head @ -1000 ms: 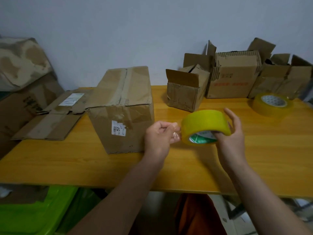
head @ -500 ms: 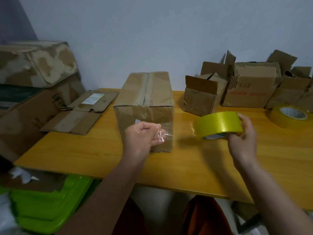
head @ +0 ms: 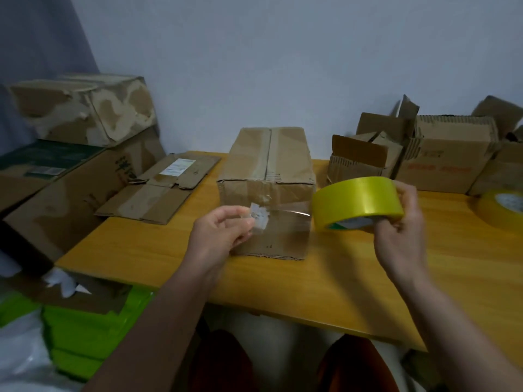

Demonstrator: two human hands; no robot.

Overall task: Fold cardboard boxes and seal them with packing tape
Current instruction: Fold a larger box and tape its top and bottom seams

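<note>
A closed brown cardboard box (head: 268,168) stands on the wooden table (head: 353,278), its top flaps meeting along a middle seam. My right hand (head: 402,233) grips a yellow roll of packing tape (head: 359,202) to the right of the box's near face. A clear strip of tape (head: 285,219) stretches from the roll leftward across that face. My left hand (head: 223,236) pinches the strip's free end in front of the box.
A flattened box (head: 161,190) lies left of the closed one. Several open small boxes (head: 441,154) stand at the back right, with a second tape roll (head: 503,207) near the right edge. Large boxes (head: 85,108) are stacked at left; green bins (head: 85,335) sit below.
My hands have pulled apart, drawing a longer strip off the roll. The strip now spans the near face of the box. The view has swung left.
</note>
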